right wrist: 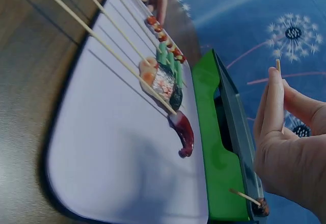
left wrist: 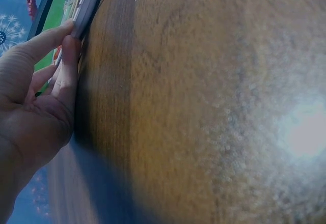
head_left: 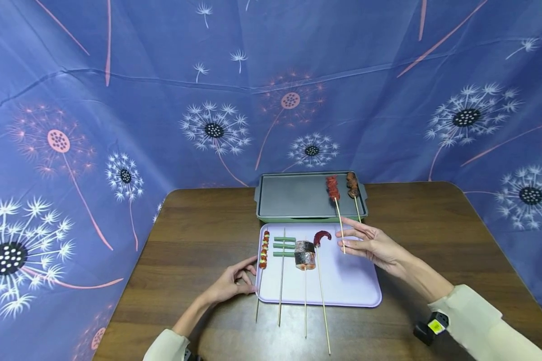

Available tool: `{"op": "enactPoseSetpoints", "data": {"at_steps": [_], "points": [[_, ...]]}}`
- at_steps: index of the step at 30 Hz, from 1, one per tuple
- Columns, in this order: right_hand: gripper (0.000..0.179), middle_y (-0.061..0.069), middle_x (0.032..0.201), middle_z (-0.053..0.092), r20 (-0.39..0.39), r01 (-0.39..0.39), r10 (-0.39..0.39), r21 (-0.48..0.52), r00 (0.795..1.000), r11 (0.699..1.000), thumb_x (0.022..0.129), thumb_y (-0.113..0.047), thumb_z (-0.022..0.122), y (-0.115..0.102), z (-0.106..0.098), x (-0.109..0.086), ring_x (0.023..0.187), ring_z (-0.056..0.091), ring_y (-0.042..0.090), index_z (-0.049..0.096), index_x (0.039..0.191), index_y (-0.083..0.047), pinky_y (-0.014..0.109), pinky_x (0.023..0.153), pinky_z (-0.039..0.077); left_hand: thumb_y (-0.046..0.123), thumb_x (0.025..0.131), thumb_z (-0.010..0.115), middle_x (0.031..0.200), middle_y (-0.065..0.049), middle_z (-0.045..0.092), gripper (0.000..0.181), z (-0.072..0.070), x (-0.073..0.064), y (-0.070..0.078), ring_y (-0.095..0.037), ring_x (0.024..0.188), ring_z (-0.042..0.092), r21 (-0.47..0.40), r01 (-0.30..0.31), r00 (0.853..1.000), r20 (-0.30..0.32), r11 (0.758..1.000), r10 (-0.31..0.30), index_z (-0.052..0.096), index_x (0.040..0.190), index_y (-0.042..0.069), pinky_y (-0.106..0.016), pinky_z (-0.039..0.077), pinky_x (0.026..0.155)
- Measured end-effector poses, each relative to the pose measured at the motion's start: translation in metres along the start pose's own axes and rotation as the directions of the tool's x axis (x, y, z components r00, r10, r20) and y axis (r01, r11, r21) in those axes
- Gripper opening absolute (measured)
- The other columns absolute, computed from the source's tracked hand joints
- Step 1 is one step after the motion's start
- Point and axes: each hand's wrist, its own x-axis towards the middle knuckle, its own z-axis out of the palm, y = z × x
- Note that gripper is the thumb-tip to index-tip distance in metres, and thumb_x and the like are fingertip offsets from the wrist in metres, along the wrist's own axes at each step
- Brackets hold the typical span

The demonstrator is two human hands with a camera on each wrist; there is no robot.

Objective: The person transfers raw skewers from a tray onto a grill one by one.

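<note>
My right hand (head_left: 381, 249) pinches the stick of a red meat skewer (head_left: 332, 188) between thumb and fingers. In the head view its meat overlaps the right part of the grey grill plate (head_left: 293, 195). Beside it, a brown meat skewer (head_left: 352, 184) lies on the plate's right end. At the left edge of the white tray (head_left: 350, 288), my left hand (head_left: 230, 283) holds the rim with thumb and fingertips, other fingers bent in. The left wrist view shows these fingertips (left wrist: 70, 43) right at the rim.
On the tray lie a red-and-yellow skewer (head_left: 264, 250), a green vegetable skewer (head_left: 284, 246), a fish skewer (head_left: 304, 255) and a dark red tentacle skewer (head_left: 321, 236). Their sticks jut over the tray's front edge. The grill's green body (right wrist: 216, 173) stands right behind the tray.
</note>
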Motion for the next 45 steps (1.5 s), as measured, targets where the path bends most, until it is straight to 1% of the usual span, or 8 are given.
{"op": "enactPoseSetpoints", "data": {"at_steps": [4, 9, 15, 22, 28, 33, 40, 45], "points": [[0.083, -0.001, 0.119, 0.07, -0.029, -0.038, 0.039, 0.044, 0.999, 0.998, 0.1, 0.005, 0.057, -0.007, -0.003, 0.01, 0.105, 0.073, 0.013, 0.006, 0.164, -0.006, 0.026, 0.095, 0.057, -0.006, 0.085, 0.075, 0.12, -0.038, 0.052, 0.081, 0.0, 0.0, 0.0, -0.001, 0.082, 0.063, -0.001, -0.012, 1.0, -0.003, 1.0, 0.012, 0.031, 0.153, -0.013, -0.013, 0.052, 0.07], [0.083, 0.0, 0.117, 0.07, -0.061, -0.071, 0.07, -0.002, 0.996, 0.998, 0.1, 0.008, 0.054, -0.012, -0.004, 0.015, 0.103, 0.073, 0.013, 0.002, 0.163, -0.003, 0.026, 0.095, 0.058, -0.007, 0.084, 0.075, 0.119, -0.04, 0.051, 0.081, 0.0, 0.0, -0.001, -0.001, 0.081, 0.062, -0.008, -0.02, 1.0, -0.012, 1.0, 0.02, 0.032, 0.151, -0.015, -0.013, 0.051, 0.067], [0.081, -0.002, 0.112, 0.073, -0.129, -0.076, 0.055, -0.167, 0.99, 0.983, 0.098, 0.007, 0.058, -0.01, -0.005, 0.016, 0.101, 0.074, 0.01, 0.009, 0.162, 0.001, 0.027, 0.092, 0.059, -0.006, 0.085, 0.076, 0.121, -0.038, 0.052, 0.082, 0.0, -0.001, 0.0, -0.001, 0.082, 0.062, -0.009, 0.0, 1.0, -0.008, 1.0, 0.0, 0.031, 0.152, -0.014, -0.013, 0.051, 0.067], [0.074, 0.002, 0.103, 0.074, -0.174, -0.061, -0.007, -0.382, 0.985, 0.922, 0.095, 0.01, 0.059, -0.009, -0.001, 0.019, 0.093, 0.075, 0.012, 0.02, 0.158, 0.009, 0.031, 0.086, 0.061, -0.004, 0.084, 0.077, 0.123, -0.036, 0.053, 0.084, 0.0, -0.003, 0.002, -0.002, 0.083, 0.063, -0.01, 0.037, 0.999, -0.021, 0.999, -0.037, 0.032, 0.154, -0.01, -0.013, 0.051, 0.068], [0.073, 0.02, 0.102, 0.075, -0.212, -0.045, -0.075, -0.509, 0.974, 0.86, 0.09, 0.011, 0.066, -0.005, -0.002, 0.021, 0.085, 0.076, 0.015, 0.028, 0.152, 0.016, 0.033, 0.079, 0.063, -0.004, 0.085, 0.077, 0.12, -0.037, 0.054, 0.08, 0.0, -0.002, 0.0, -0.002, 0.082, 0.063, 0.016, -0.002, 1.0, -0.022, 1.0, 0.002, 0.033, 0.152, -0.013, -0.014, 0.052, 0.068], [0.068, 0.029, 0.104, 0.074, -0.237, -0.056, -0.094, -0.558, 0.967, 0.828, 0.09, 0.011, 0.067, -0.002, -0.004, 0.02, 0.083, 0.077, 0.019, 0.033, 0.149, 0.018, 0.032, 0.077, 0.063, -0.004, 0.085, 0.077, 0.119, -0.038, 0.053, 0.08, -0.001, 0.0, 0.0, -0.002, 0.082, 0.062, 0.015, -0.003, 1.0, -0.022, 1.0, 0.003, 0.034, 0.152, -0.013, -0.014, 0.051, 0.069], [0.064, 0.031, 0.105, 0.073, -0.235, -0.057, -0.095, -0.568, 0.967, 0.821, 0.091, 0.008, 0.068, -0.002, -0.008, 0.016, 0.083, 0.077, 0.017, 0.036, 0.146, 0.02, 0.032, 0.077, 0.063, -0.003, 0.085, 0.077, 0.121, -0.037, 0.054, 0.081, 0.0, 0.001, 0.002, -0.002, 0.083, 0.063, 0.019, 0.015, 1.0, -0.02, 1.0, -0.014, 0.034, 0.153, -0.011, -0.014, 0.052, 0.072], [0.059, 0.03, 0.102, 0.074, -0.191, -0.037, -0.091, -0.576, 0.977, 0.816, 0.093, 0.007, 0.064, -0.005, -0.01, 0.005, 0.082, 0.076, 0.015, 0.038, 0.144, 0.022, 0.035, 0.077, 0.063, -0.003, 0.085, 0.077, 0.122, -0.037, 0.054, 0.082, 0.0, 0.0, 0.002, -0.002, 0.083, 0.064, 0.013, 0.015, 1.0, -0.011, 1.0, -0.015, 0.033, 0.153, -0.01, -0.015, 0.053, 0.074]]}}
